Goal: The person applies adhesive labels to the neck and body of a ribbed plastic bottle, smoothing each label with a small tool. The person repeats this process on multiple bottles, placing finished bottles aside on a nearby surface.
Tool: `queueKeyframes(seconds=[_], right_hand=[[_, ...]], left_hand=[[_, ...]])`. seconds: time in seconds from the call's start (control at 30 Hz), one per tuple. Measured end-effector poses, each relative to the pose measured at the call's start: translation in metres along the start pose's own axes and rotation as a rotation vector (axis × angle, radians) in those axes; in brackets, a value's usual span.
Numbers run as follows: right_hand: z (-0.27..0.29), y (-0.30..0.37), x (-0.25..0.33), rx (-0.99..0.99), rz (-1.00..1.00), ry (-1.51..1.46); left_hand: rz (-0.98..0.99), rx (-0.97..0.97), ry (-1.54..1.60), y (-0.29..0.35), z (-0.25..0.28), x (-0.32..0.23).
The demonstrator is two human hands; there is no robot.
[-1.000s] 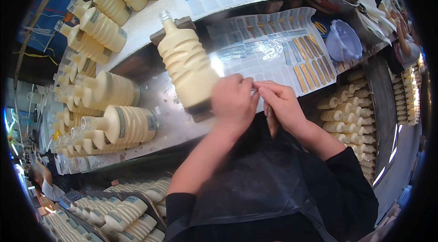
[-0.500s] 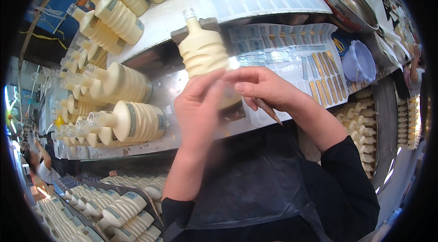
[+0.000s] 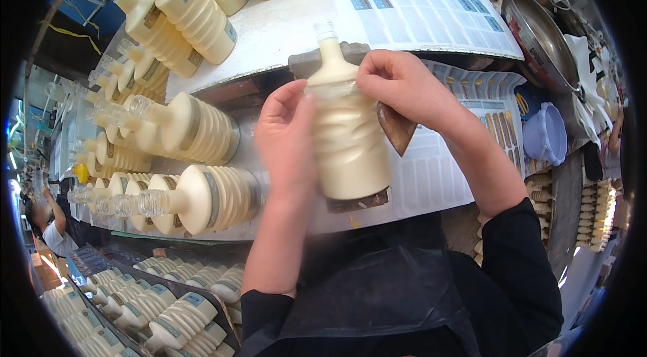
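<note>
A cream bottle (image 3: 350, 148) with wavy ridges and a clear glass neck lies before me, neck pointing away. Its shoulder rests by a grey block (image 3: 306, 65), its base by a dark block (image 3: 360, 202). At the bottle's left shoulder my left hand (image 3: 286, 131) is closed in a pinch, partly blurred. My right hand (image 3: 404, 87) pinches at the right shoulder and also keeps a brown pointed scraper (image 3: 397, 129) tucked under its fingers. A faint clear film (image 3: 335, 92) seems to stretch across the shoulder between both hands; its ends are hidden by the fingertips.
Several similar bottles (image 3: 209, 199) lie on the left of the table, with others (image 3: 195, 13) standing farther back. Label sheets (image 3: 418, 13) cover the white board, and gold strips (image 3: 502, 131) lie at right. Beyond are a purple bucket (image 3: 547, 133) and a metal pan (image 3: 539, 34).
Both hands have spread apart from their meeting place over the bottle's lower part to either side of its shoulder. The view has shifted, and more of the bottle and scraper shows.
</note>
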State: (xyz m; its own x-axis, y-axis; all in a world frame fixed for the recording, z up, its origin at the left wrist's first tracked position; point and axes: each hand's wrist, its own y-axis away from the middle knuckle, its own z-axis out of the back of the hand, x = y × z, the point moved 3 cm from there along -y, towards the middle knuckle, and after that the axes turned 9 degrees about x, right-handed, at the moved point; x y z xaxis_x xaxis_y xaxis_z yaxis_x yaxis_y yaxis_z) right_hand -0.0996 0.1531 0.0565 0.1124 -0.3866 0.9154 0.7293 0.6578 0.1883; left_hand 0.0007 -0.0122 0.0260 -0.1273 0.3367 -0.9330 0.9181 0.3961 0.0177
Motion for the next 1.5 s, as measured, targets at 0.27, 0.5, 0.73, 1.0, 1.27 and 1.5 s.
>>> queueKeyframes(seconds=[0.27, 0.5, 0.73, 1.0, 1.27, 1.5], right_hand=[[0.008, -0.005, 0.0, -0.01, -0.027, 0.051], [0.005, -0.006, 0.001, -0.073, 0.023, 0.075], [0.005, -0.007, -0.002, -0.086, 0.013, 0.057], [0.008, -0.007, -0.011, -0.096, 0.002, 0.057], [0.016, 0.003, -0.054, -0.068, -0.051, -0.366], [-0.012, -0.003, -0.048, -0.14, -0.071, -0.293]], left_hand=[[0.103, 0.005, 0.117, -0.019, 0.006, 0.017], [0.122, 0.04, 0.01, -0.022, 0.005, 0.023], [0.14, 0.053, 0.115, -0.021, 0.004, 0.026], [0.149, 0.04, 0.12, -0.019, 0.003, 0.025], [0.149, 0.054, 0.181, -0.022, 0.009, 0.032], [0.131, 0.038, 0.102, -0.023, 0.004, 0.031]])
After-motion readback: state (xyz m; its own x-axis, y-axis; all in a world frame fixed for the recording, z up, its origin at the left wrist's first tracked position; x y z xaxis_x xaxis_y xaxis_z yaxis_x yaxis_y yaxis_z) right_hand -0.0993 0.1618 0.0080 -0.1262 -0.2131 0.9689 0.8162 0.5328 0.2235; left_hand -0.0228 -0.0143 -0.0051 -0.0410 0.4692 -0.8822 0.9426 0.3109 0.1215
